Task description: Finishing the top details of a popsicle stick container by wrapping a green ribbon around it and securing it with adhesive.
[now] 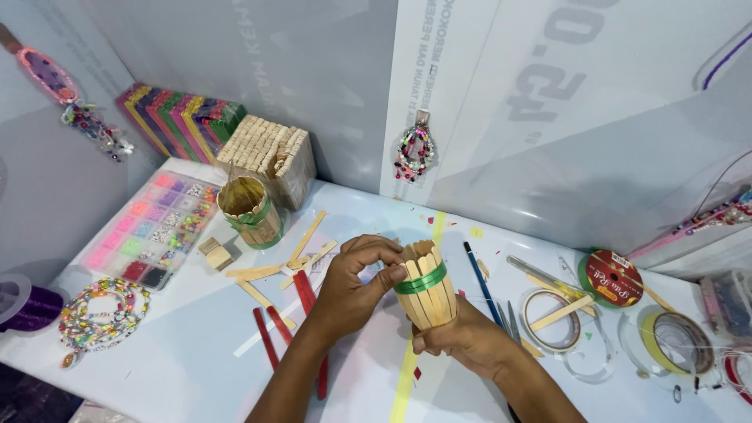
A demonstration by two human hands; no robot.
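far left i see a purple spool (27, 304) at the table edge, a beaded string (98, 309) coiled beside it, and a clear bead organiser (153, 227) with coloured compartments. behind that stand stacks of coloured craft sticks (176, 117) against the wall, and a bundle of plain wooden sticks (270, 153). just in front of the bundle sits a finished stick cup (251, 210) with a green band around it. loose plain and red sticks (294, 270) lie scattered on the white table (180, 368).

in the middle, my left hand (352, 290) is pressed against the side of a second stick cup (427, 286), held upright above the table. its fingers (376, 254) are curled together, thumb and fingertips closed on the green ribbon (423, 280) that wraps the cup's waist. my right hand (466, 337) cradles the cup from below, fingers wrapped shut round its base; i can't see whether the palm touches the bottom.

as i judge it, the step in hand is fitting or tightening the ribbon band round the sticks. the next move calls for a steady grip underneath while the left fingertips keep the ribbon flat and level, since the sticks could splay if the hold loosens.

further right lie a blue-handled brush (479, 282), tape rings (552, 321), a ribbon reel in red and green (612, 278), and more clear tape rolls (677, 345).
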